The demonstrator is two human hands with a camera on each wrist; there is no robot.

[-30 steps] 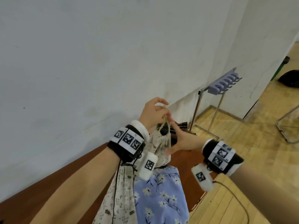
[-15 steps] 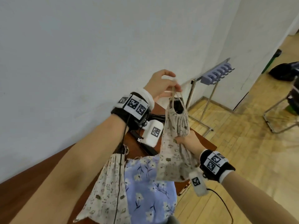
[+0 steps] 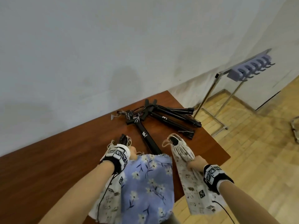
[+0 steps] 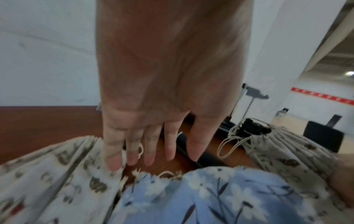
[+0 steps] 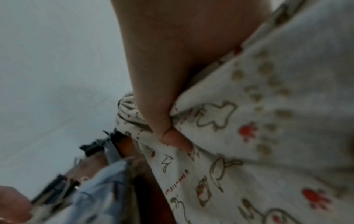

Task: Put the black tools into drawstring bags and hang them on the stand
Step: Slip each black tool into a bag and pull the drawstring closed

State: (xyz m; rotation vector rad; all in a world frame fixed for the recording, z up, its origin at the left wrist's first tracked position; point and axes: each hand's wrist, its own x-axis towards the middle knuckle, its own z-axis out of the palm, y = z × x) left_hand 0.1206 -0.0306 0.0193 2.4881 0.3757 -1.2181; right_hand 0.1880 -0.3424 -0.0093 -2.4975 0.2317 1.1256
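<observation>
I take the table (image 3: 68,160) as my mark; the stand (image 3: 250,69) rises off its far right corner, well apart from it, all hooks bare as far as I can see; the loose black tools (image 3: 163,118) lie in a heap at the table's far end; the blue bag (image 3: 150,180) lies flat at the near edge, between my 2 wrists.

My right hand (image 3: 195,163) is clamped round the filled bag (image 3: 182,151) just below its gathered neck, off the table's right edge; a black tool end shows in the mouth, and the cord (image 3: 166,143) hangs slack as a loop.

My left hand (image 4: 153,145) is spread, fingers straight and apart, holding nothing; its little finger touches a 2nd cream bag (image 3: 106,196) on the table's near side.

I judge this bag is ready to hang; to do it well I should draw the cord tight so the mouth shuts over the tool; then take the loop with my free left hand, carry the weight from below with my right, and settle the loop fully into 1 hook before easing off; the tool is heavy for the cloth, so letting go early could drop it.
</observation>
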